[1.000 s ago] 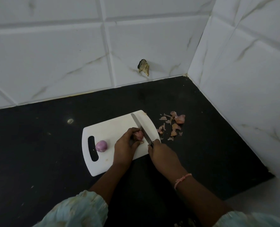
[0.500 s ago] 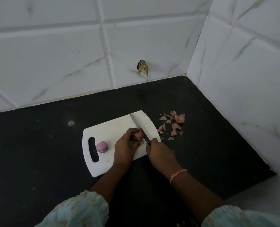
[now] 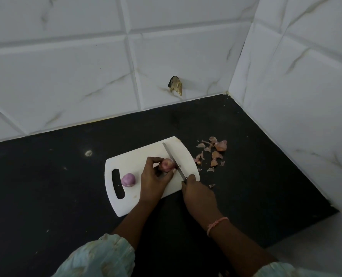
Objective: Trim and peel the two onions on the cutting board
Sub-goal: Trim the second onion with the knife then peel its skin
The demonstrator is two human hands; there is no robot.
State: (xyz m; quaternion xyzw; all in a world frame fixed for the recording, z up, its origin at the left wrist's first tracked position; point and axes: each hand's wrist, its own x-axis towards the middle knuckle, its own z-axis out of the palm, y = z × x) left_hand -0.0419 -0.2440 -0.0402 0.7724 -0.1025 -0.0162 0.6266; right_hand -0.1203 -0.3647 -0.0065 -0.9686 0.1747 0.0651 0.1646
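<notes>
Left hand (image 3: 154,178) grips unpeeled onion (image 3: 166,164) mid cutting board (image 3: 146,156); right hand (image 3: 197,191) holds knife (image 3: 174,161), blade against onion's right end. Step judged: trimming second onion. Peeled onion (image 3: 128,179) sits near board's handle slot, left. Skins (image 3: 214,154) on counter (image 3: 46,186), right. Next: press blade down, fingers clear.

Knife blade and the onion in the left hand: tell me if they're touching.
Touching. In the head view the knife blade's edge lies against the right end of the onion the left hand grips, with no gap visible.
</notes>
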